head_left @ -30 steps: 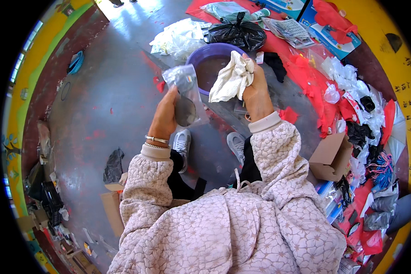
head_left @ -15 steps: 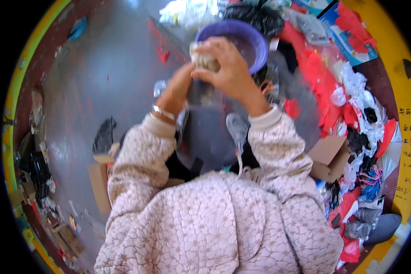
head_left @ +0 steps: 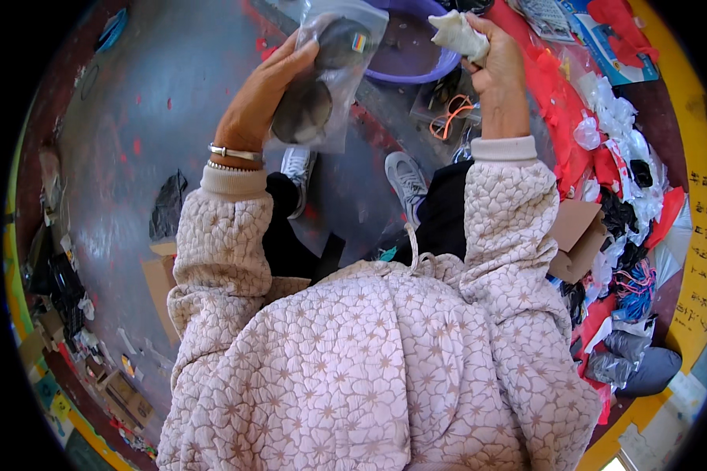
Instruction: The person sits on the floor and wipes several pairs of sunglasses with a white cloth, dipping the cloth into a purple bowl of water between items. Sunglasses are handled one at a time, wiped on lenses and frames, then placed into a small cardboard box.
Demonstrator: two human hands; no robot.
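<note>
My left hand (head_left: 269, 88) grips the side of a clear plastic bag (head_left: 339, 118), its fingers partly hidden. Two dark, round, flat things show inside the bag, the upper one bearing a small multicoloured sticker. The bag hangs upright in front of the left rim of a purple basin (head_left: 407, 78). On the other side of the basin, my right hand (head_left: 501, 69) is closed around a crumpled cream-white cloth or wrapper (head_left: 458, 36); its exact kind I cannot make out. The cloth points left, over the basin's right edge.
Red fabric (head_left: 554, 118) and white plastic bags (head_left: 617, 129) pile up along the right. Beside my right wrist lies an orange looped thing (head_left: 450, 118). Open cardboard boxes stand at right (head_left: 580, 239) and left (head_left: 159, 284). A black plastic bag (head_left: 167, 208) rests on the grey floor.
My hands were together around a pale bundle by the basin's left edge. They have moved apart: the right carries the crumpled piece rightward, and the left now holds up the clear bag.
</note>
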